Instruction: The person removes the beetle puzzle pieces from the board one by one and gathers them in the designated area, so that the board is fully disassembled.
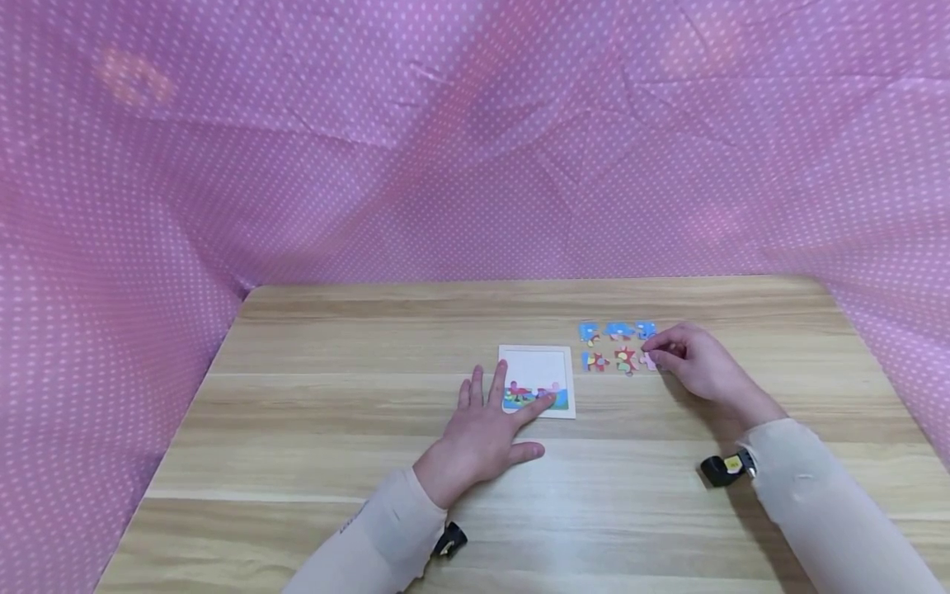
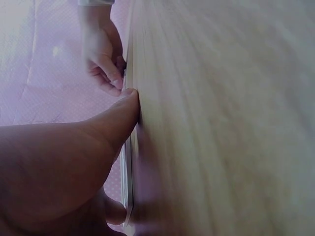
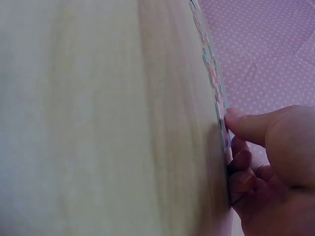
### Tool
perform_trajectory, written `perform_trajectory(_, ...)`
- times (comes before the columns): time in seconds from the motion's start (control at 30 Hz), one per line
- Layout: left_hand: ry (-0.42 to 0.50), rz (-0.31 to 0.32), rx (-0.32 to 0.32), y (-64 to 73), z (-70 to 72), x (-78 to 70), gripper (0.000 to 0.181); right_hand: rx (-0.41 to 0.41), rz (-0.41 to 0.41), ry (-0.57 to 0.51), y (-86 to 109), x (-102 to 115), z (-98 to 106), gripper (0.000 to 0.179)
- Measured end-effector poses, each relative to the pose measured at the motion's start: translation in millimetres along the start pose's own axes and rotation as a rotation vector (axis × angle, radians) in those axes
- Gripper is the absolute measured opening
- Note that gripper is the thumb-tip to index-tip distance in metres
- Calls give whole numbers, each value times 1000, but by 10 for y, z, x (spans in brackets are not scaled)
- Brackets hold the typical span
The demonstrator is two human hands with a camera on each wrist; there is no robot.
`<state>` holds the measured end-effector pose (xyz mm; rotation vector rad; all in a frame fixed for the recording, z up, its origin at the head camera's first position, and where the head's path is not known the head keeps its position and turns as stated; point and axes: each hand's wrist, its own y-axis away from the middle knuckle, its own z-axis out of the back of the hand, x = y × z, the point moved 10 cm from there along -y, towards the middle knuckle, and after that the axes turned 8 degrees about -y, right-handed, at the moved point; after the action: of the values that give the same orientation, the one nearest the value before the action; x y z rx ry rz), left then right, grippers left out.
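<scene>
A square puzzle board (image 1: 538,347) with a white rim lies on the table, a strip of colourful pieces filling its lower part. My left hand (image 1: 478,437) is spread over the board's left and lower side with straight fingers, the index finger resting on the filled strip and the thumb on the table below. To the right lie loose puzzle pieces in two rows, among them a red one (image 1: 626,360) and a blue one (image 1: 618,330). My right hand (image 1: 698,363) pinches a pink puzzle piece (image 1: 649,360) at the right end of the lower row, its fingers curled.
The wooden table (image 1: 334,338) carries the board and the pieces. Pink dotted cloth (image 1: 475,165) hangs behind the table and along its sides. A black wrist strap (image 1: 723,469) sticks out beneath the right sleeve, with another (image 1: 450,540) at the left.
</scene>
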<state>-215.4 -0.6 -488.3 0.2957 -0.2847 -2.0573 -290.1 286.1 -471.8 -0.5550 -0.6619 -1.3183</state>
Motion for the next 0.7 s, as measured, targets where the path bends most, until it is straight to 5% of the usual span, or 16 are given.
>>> perform_trajectory(0.7,32,-3,3,5,0,-1,72,-46,-21,-59,44,19,70,27)
